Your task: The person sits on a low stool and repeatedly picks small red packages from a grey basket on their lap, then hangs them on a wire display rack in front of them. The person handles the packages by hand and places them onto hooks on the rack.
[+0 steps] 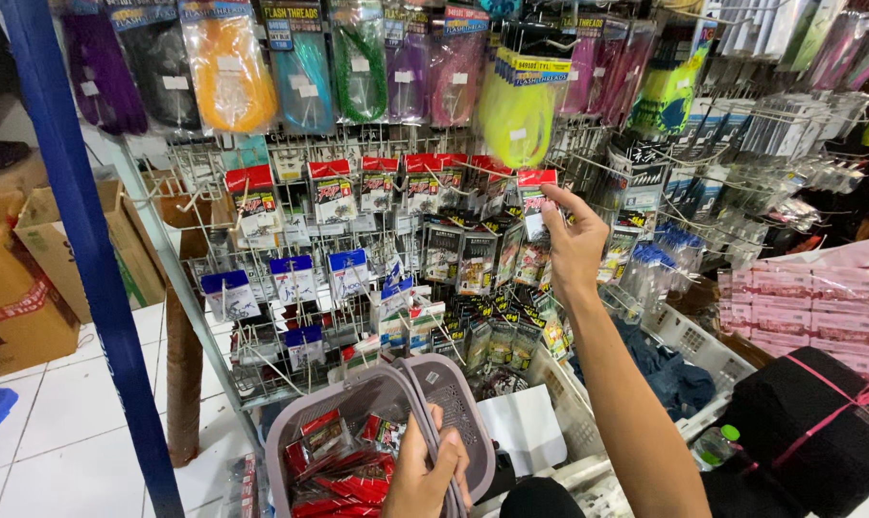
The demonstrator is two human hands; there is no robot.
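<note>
My right hand (574, 245) is raised to a wire display rack (214, 345) and pinches a small red-topped packet (535, 197) hanging on a hook. My left hand (425, 470) grips the folded handles of a grey plastic basket (291, 432) held low in front of me. Several red packets (343, 475) lie inside the basket. Rows of similar red-topped packets (334, 192) and blue-topped packets (291, 278) hang on the rack to the left of my right hand.
Coloured thread bundles in clear bags (228, 67) hang along the top. A blue post (89, 259) stands at left beside cardboard boxes (22, 288). A white crate (693, 345), pink wrapped packs (809, 312) and a black bundle (809, 422) sit at right.
</note>
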